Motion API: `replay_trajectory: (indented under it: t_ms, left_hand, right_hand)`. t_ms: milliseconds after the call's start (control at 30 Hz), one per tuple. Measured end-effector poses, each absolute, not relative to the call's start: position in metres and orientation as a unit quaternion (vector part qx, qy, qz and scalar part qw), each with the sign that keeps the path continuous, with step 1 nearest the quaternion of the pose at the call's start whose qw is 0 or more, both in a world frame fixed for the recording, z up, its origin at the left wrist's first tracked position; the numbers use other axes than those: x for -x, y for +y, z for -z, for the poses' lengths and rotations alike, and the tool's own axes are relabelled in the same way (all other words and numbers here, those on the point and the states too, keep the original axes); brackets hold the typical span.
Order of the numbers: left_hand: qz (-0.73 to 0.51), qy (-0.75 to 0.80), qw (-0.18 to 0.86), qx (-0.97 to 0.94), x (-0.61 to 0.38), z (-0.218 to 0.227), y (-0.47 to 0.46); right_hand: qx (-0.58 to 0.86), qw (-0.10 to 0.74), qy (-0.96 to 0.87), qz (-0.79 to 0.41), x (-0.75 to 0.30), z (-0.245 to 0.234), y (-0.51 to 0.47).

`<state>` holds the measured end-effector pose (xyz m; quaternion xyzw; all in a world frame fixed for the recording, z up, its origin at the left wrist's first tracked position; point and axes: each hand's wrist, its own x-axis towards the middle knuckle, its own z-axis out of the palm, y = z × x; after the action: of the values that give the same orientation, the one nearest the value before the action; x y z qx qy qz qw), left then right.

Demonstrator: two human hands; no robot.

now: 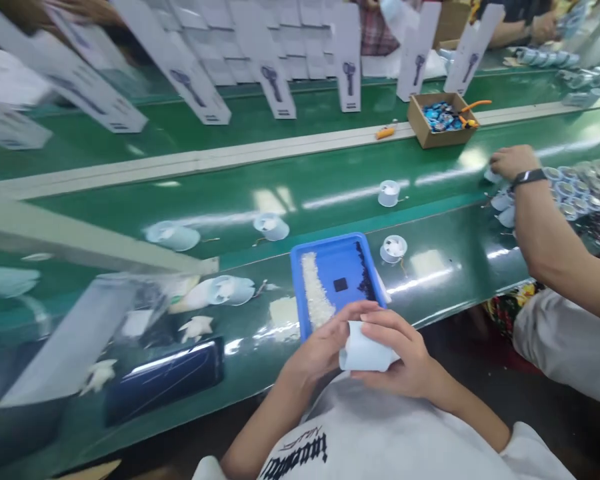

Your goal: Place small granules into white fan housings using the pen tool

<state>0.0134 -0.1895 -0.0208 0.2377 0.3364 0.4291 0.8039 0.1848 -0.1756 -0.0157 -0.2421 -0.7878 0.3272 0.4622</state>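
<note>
Before the white shirt [395,427], the right hand [405,353] is clamping its fingers around a pale cup [366,352], probably steadying it; the left hand [320,347] is curving at its nine-o'clock end, whether gripping I cannot tell. A blue tray [297,283] is lying at eleven o'clock, likely for easy reach.

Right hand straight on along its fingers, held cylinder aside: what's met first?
Probably the left hand, which faces the right hand across the pale cylinder; depth is unclear from this single view.
</note>
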Motion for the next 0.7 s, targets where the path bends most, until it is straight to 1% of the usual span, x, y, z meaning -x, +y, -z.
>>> replay_trajectory:
  t_ms: [67,100,200,267,367,433,533,600,700]
  left_hand:
    - [-0.421,0.328,0.806,-0.258,-0.008,0.024,-0.193]
    - [-0.426,0.333,0.791,-0.286,-0.004,0.023,-0.194]
    - [-0.456,0.388,0.693,-0.403,0.014,0.015,-0.199]
    - [-0.447,0.427,0.635,-0.463,0.026,0.006,-0.202]
    - [-0.430,0.468,0.593,-0.495,0.038,0.000,-0.208]
    - [-0.455,0.488,0.601,-0.440,0.040,0.003,-0.212]
    - [-0.536,0.452,0.652,-0.289,0.036,0.013,-0.218]
    - [-0.589,0.416,0.654,-0.228,0.035,0.016,-0.221]
    - [-0.640,0.433,0.602,-0.201,0.040,0.015,-0.228]
  right_hand:
    - [0.218,0.455,-0.795,-0.338,-0.184,0.014,-0.174]
    - [0.208,0.444,-0.797,-0.352,-0.182,0.014,-0.173]
    - [0.198,0.392,-0.787,-0.433,-0.174,0.017,-0.167]
    - [0.202,0.351,-0.772,-0.490,-0.166,0.020,-0.163]
    - [0.206,0.317,-0.762,-0.526,-0.152,0.026,-0.161]
    - [0.202,0.323,-0.779,-0.498,-0.140,0.027,-0.163]
    - [0.190,0.343,-0.843,-0.368,-0.124,0.023,-0.164]
    - [0.164,0.316,-0.890,-0.286,-0.117,0.016,-0.151]
    - [0.138,0.251,-0.928,-0.240,-0.120,0.002,-0.094]
